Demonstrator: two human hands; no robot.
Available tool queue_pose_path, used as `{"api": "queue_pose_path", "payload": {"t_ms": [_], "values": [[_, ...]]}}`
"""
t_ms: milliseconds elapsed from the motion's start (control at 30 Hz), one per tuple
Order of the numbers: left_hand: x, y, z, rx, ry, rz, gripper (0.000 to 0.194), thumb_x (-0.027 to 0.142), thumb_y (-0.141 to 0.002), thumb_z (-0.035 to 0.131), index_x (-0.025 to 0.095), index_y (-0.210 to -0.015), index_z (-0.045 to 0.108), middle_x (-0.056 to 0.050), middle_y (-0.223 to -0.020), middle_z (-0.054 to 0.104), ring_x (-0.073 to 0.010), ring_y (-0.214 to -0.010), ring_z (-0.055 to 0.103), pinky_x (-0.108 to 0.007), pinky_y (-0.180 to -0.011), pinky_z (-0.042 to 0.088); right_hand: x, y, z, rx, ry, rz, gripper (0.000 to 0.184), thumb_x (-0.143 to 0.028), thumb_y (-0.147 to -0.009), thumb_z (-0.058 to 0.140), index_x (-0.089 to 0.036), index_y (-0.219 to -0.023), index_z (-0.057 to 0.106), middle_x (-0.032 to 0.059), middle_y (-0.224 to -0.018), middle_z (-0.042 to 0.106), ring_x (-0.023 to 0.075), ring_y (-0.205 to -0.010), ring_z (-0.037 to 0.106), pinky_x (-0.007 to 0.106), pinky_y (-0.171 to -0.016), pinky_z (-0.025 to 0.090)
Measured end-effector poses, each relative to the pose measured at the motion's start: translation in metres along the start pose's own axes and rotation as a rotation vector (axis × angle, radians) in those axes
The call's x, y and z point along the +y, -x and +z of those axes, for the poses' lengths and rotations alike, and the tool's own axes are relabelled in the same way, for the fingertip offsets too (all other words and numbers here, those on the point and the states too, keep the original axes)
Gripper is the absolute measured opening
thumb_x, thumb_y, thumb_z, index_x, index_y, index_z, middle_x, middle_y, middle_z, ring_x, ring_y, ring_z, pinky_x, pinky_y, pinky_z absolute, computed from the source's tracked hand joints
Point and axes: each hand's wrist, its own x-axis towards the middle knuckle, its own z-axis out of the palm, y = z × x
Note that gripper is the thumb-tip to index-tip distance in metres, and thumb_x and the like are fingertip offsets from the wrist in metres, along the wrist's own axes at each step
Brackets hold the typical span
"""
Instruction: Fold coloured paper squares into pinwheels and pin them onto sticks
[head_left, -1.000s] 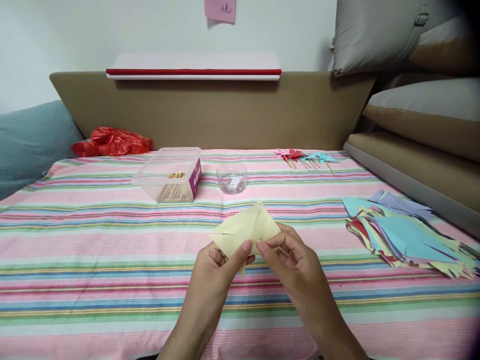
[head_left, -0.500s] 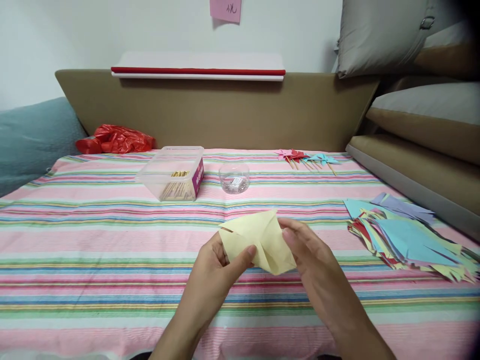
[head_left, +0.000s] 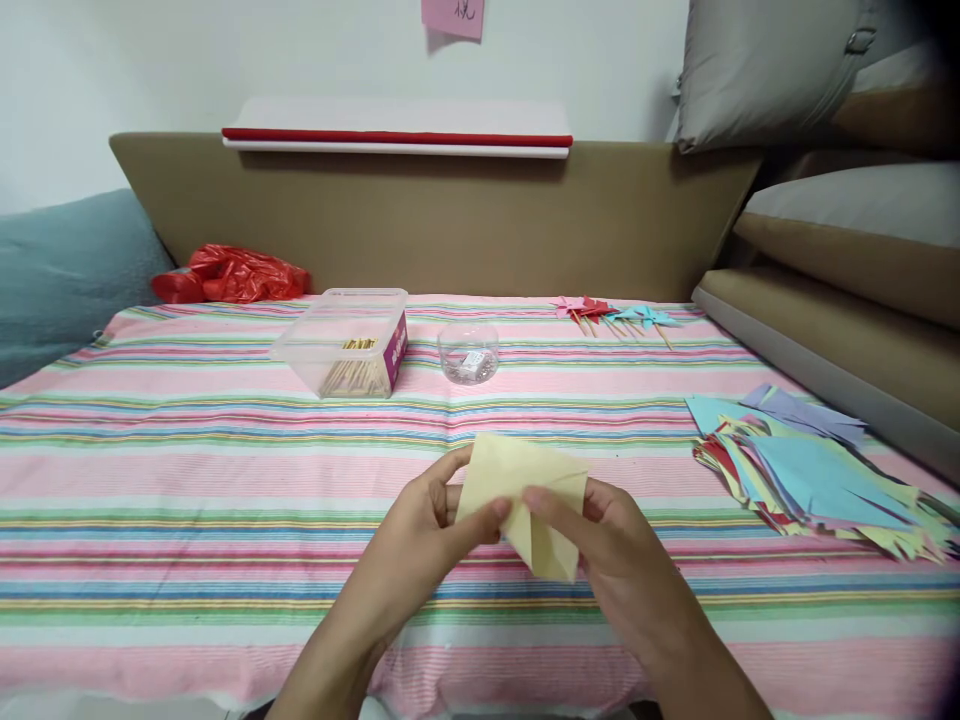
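A pale yellow sheet of paper (head_left: 517,462), with slits cut in from its corners and a flap folded toward the middle, is held above the cloth. My left hand (head_left: 431,525) pinches its left side, thumb on top and fingers behind. On the right, my right hand (head_left: 600,530) grips the sheet too, its thumb pressed near the centre close to the left thumb. The fingertips behind the paper are hidden.
Beyond the hands stand a clear plastic box (head_left: 337,355) of thin wooden sticks and a round clear tub (head_left: 468,355) of small items. Finished paper pinwheels (head_left: 615,312) lie at the back right. Cut coloured sheets (head_left: 817,475) are piled at right beside stacked cushions (head_left: 847,300).
The yellow paper has been turned and lowered a little. My right hand has moved inward from the paper's right edge, its thumb now pressing near the middle.
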Motion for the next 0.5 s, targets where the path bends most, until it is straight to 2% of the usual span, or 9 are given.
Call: {"api": "queue_pose_path", "payload": {"t_ms": [67,167,233,300,500], "values": [[-0.002,-0.002,0.002,0.051,0.024,0.049,0.05,0.036,-0.088,0.076,0.023,-0.134,0.063,-0.009,-0.105,0.077,-0.022,-0.091,0.072,-0.033,-0.088,0.055,0.003,-0.002,0.008,0.075,-0.172,-0.085,0.037,-0.043,-0.075,0.086,-0.022,-0.104,0.08,0.0056,-0.098,0.08,0.0227,-0.09,0.07,0.031,-0.074,0.055],[-0.008,-0.006,0.008,0.157,0.051,0.086,0.035,0.036,-0.084,0.08,0.021,-0.114,0.072,-0.008,-0.102,0.076,-0.0204,-0.094,0.07,-0.028,-0.086,0.053,0.007,-0.004,0.021,0.095,-0.39,-0.172,0.036,-0.035,-0.079,0.084,-0.027,-0.113,0.077,0.003,-0.113,0.078,0.0234,-0.109,0.068,0.033,-0.089,0.055],[-0.012,-0.007,0.013,0.183,0.055,0.085,0.026,0.036,-0.082,0.082,0.019,-0.099,0.074,-0.006,-0.095,0.074,-0.0192,-0.091,0.068,-0.026,-0.081,0.052,0.01,-0.006,0.027,0.088,-0.455,-0.182,0.038,-0.033,-0.08,0.082,-0.029,-0.117,0.075,0.0021,-0.117,0.077,0.0237,-0.112,0.067,0.034,-0.09,0.056],[-0.014,-0.009,0.017,0.175,0.052,0.092,0.023,0.038,-0.083,0.08,0.018,-0.092,0.074,-0.005,-0.089,0.072,-0.0175,-0.086,0.065,-0.025,-0.077,0.051,0.014,-0.007,0.031,0.081,-0.495,-0.163,0.038,-0.032,-0.08,0.083,-0.029,-0.117,0.075,0.0013,-0.117,0.077,0.0234,-0.112,0.067,0.034,-0.09,0.057],[-0.016,-0.012,0.02,0.189,0.017,0.127,0.027,0.042,-0.089,0.073,0.017,-0.077,0.071,0.0,-0.074,0.062,-0.0136,-0.073,0.056,-0.023,-0.069,0.047,0.024,-0.006,0.033,0.065,-0.545,-0.096,0.037,-0.03,-0.079,0.084,-0.029,-0.114,0.076,0.0,-0.11,0.078,0.0197,-0.115,0.066,0.026,-0.09,0.055]]}}
